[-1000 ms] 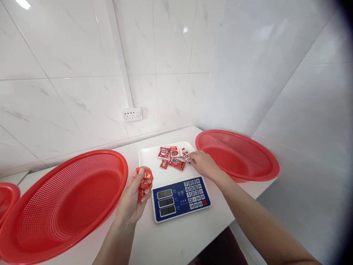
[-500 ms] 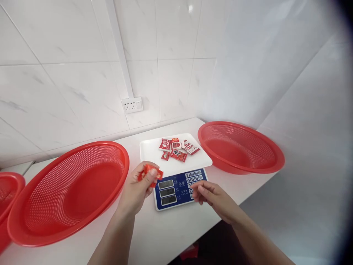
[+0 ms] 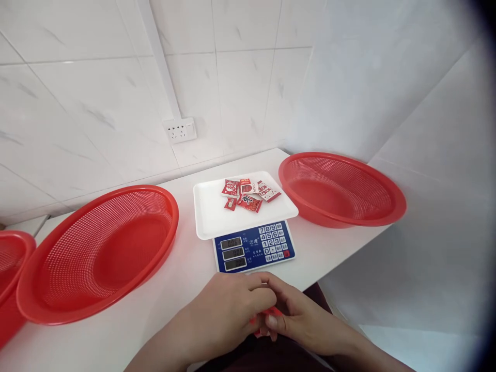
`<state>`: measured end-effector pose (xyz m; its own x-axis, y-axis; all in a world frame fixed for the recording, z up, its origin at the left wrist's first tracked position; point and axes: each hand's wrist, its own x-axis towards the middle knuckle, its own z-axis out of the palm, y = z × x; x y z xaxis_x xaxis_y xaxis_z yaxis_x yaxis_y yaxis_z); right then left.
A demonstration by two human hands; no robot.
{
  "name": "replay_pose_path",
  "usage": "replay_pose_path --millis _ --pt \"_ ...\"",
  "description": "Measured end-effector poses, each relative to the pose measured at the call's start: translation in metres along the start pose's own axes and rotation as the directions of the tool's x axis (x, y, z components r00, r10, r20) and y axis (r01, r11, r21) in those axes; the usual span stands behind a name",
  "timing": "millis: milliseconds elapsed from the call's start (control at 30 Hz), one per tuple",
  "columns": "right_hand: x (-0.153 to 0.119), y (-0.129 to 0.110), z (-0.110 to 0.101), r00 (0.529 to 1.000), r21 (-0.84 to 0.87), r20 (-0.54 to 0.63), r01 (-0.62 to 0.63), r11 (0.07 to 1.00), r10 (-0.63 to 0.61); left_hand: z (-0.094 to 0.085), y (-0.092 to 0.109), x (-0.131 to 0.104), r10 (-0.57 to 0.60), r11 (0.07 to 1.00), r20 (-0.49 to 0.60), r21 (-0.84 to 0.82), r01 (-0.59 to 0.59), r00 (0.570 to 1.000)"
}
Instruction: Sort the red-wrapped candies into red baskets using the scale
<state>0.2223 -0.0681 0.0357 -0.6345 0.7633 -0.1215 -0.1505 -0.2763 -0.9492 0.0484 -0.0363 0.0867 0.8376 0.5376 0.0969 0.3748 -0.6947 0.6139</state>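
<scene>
From the head camera, the left hand (image 3: 228, 315) and right hand (image 3: 306, 323) meet at the near edge of the white surface (image 3: 186, 279), fingers pinched together on a small red packet (image 3: 269, 313), mostly hidden between them. Just beyond, a scale (image 3: 253, 248) carries five more packets (image 3: 248, 192) on its white tray (image 3: 213, 217), flanked by two red baskets (image 3: 96, 253) (image 3: 341, 188). The step appears to be sorting out the held packet; the next move likely calls for a light, sure pinch.
</scene>
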Motion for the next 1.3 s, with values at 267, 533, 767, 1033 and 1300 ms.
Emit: replay_pose_path --millis 267,533,767,1033,1300 --pt "0.001 0.002 -0.015 0.972 0.069 -0.227 0.072 0.995 -0.055 -0.013 -0.014 0.001 -0.274 0.938 -0.340 -0.301 0.172 0.900" --pt "-0.010 -0.015 -0.056 0.857 0.351 -0.514 0.244 0.904 -0.032 -0.040 -0.056 0.026 -0.578 0.802 -0.465 -0.473 0.364 0.671" --pt "-0.025 -0.014 -0.078 0.841 0.394 -0.541 0.265 0.880 -0.011 -0.050 -0.090 0.065 -0.605 0.776 -0.467 -0.162 0.610 0.645" --pt "-0.041 -0.009 -0.091 0.842 0.404 -0.539 0.278 0.872 -0.018 -0.049 -0.112 0.091 -0.626 0.705 -0.402 0.076 0.705 0.669" --pt "-0.048 -0.008 -0.103 0.828 0.403 -0.560 0.294 0.867 -0.020 -0.052 -0.107 0.099 -0.657 0.667 -0.329 0.166 0.727 0.678"
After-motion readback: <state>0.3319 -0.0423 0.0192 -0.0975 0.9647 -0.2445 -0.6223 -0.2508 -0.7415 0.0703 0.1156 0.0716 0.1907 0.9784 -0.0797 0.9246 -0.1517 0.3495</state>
